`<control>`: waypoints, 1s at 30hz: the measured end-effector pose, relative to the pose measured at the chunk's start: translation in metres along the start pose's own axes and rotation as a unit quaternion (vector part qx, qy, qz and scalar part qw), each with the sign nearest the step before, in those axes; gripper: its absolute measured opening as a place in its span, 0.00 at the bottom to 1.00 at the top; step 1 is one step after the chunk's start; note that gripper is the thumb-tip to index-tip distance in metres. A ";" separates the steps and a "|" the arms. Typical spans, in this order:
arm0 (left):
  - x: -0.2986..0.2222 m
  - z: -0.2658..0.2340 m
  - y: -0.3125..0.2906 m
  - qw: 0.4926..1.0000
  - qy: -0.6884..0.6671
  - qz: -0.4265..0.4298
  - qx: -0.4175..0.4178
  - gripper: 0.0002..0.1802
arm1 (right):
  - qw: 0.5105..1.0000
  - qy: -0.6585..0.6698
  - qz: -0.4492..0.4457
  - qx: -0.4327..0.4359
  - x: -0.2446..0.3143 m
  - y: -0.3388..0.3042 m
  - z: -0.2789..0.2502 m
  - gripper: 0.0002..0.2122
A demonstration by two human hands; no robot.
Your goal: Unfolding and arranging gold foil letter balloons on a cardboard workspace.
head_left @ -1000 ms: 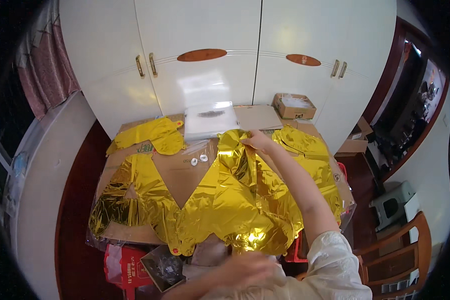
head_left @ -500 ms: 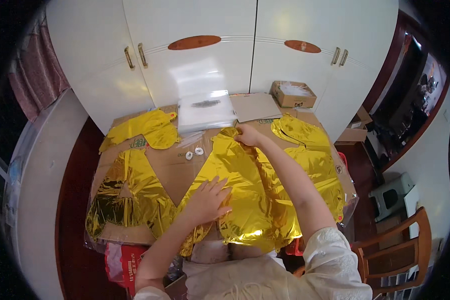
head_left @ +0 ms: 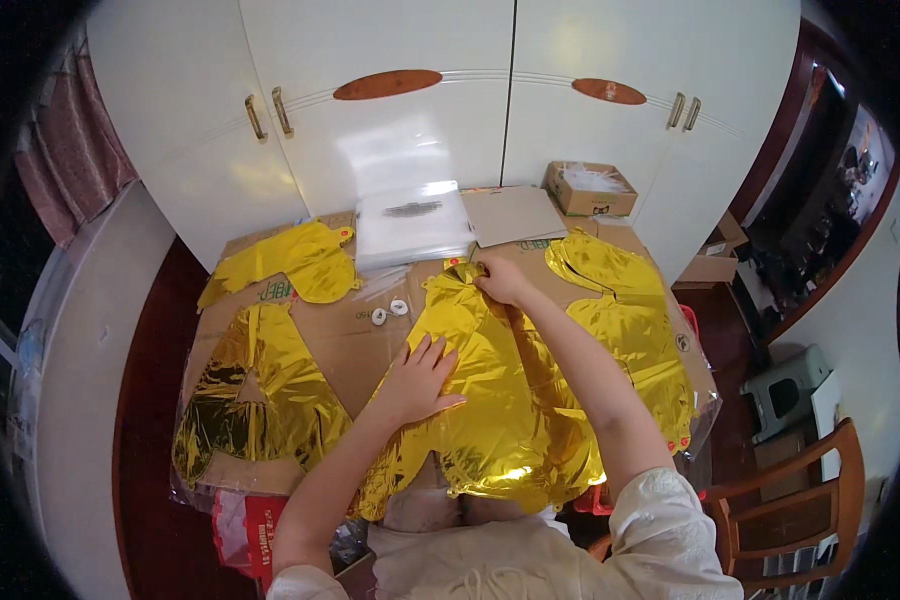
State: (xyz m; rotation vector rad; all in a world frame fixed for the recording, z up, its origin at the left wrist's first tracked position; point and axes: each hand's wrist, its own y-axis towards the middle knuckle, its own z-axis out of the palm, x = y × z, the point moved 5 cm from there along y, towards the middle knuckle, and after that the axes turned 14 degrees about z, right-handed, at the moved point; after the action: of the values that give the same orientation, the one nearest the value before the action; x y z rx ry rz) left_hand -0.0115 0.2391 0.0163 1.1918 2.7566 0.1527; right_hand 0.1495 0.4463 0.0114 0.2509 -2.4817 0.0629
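Note:
A large gold foil balloon (head_left: pixel 490 400) lies flat on a cardboard-covered table (head_left: pixel 350 335) in front of me. My left hand (head_left: pixel 420 378) rests palm down on its left part, fingers spread. My right hand (head_left: pixel 500 280) pinches the balloon's far top edge. More gold foil balloons lie around: one at the left (head_left: pixel 255 400), one at the back left (head_left: pixel 295 262), and a pile at the right (head_left: pixel 625 320).
A stack of clear plastic bags (head_left: pixel 413 225) and a flat cardboard sheet (head_left: pixel 515 213) lie at the table's back. Two small white round pieces (head_left: pixel 388 312) sit beside the balloon. An open cardboard box (head_left: pixel 590 188) stands by white cabinet doors (head_left: pixel 390 100). A wooden chair (head_left: pixel 800 500) is at the right.
My left hand came up from the lower edge and settled flat on the gold balloon. My right hand stays at the balloon's top edge.

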 end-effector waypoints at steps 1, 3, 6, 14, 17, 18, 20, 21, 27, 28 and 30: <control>0.001 0.001 0.000 1.000 0.001 0.002 0.003 0.42 | 1.000 -0.006 0.002 -0.005 -0.003 0.001 0.001 0.20; 0.003 0.001 0.001 1.000 0.004 0.004 0.009 0.42 | 1.000 -0.017 0.006 -0.013 -0.002 0.001 0.000 0.19; 0.005 -0.003 0.005 0.999 -0.018 0.008 0.038 0.43 | 0.999 -0.021 0.014 -0.033 -0.004 -0.006 -0.008 0.19; 0.005 -0.011 0.002 0.999 -0.006 0.003 0.033 0.44 | 0.992 -0.123 0.016 0.031 -0.013 -0.105 -0.072 0.21; -0.003 -0.014 0.017 0.999 0.006 0.048 -0.005 0.46 | 0.991 -0.113 0.029 0.066 -0.046 -0.133 -0.070 0.22; -0.005 -0.014 0.021 0.997 0.011 0.069 -0.021 0.46 | 0.992 -0.098 0.034 0.071 -0.055 -0.135 -0.064 0.22; -0.012 -0.013 0.031 0.996 0.007 0.089 -0.016 0.48 | 0.996 -0.081 0.020 0.037 -0.063 -0.137 -0.057 0.22; -0.014 -0.013 0.036 0.995 0.006 0.099 -0.013 0.49 | 0.997 -0.073 0.011 0.019 -0.064 -0.136 -0.056 0.22; -0.006 0.011 0.041 0.996 0.019 0.088 -0.014 0.49 | 0.991 -0.128 -0.010 0.025 -0.056 -0.131 -0.053 0.20; -0.004 0.015 0.040 0.996 0.019 0.088 -0.015 0.48 | 0.992 -0.117 -0.002 0.046 -0.056 -0.129 -0.052 0.19; -0.005 0.016 0.040 0.996 0.017 0.091 -0.016 0.48 | 0.991 -0.094 0.017 0.090 -0.058 -0.127 -0.051 0.16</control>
State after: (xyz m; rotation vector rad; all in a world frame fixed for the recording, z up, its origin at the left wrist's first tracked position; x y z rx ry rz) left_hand 0.0230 0.2632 0.0064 1.4425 2.6597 0.2366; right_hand 0.2497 0.3366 0.0147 0.3043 -2.6712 0.2910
